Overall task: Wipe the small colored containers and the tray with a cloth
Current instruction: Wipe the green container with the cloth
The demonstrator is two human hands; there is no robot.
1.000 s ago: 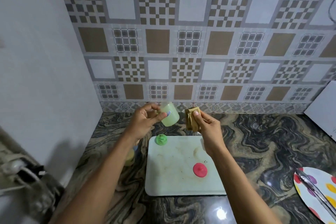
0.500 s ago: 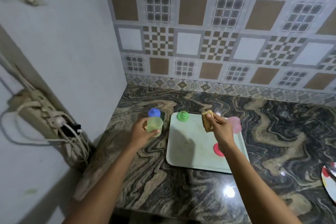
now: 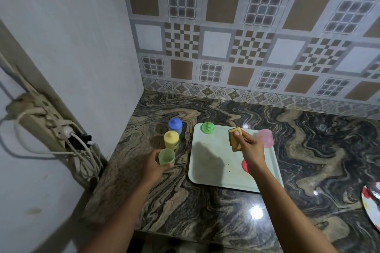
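The big white tray (image 3: 207, 172) has brown smudges, so I think it needs long, firm wipes. Left of it, the left hand (image 3: 154, 165) curls round the see-through green cup (image 3: 166, 156) with no lid; best to put it down gently beside the yellow pot (image 3: 171, 139). The right hand (image 3: 251, 150) pinches the folded cloth (image 3: 235, 138) over the tray.

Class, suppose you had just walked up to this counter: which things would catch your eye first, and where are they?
The right hand pinches a folded cloth above the white tray. Left of the tray, the left hand grips an open pale green container, with a yellow container and a blue container behind it.
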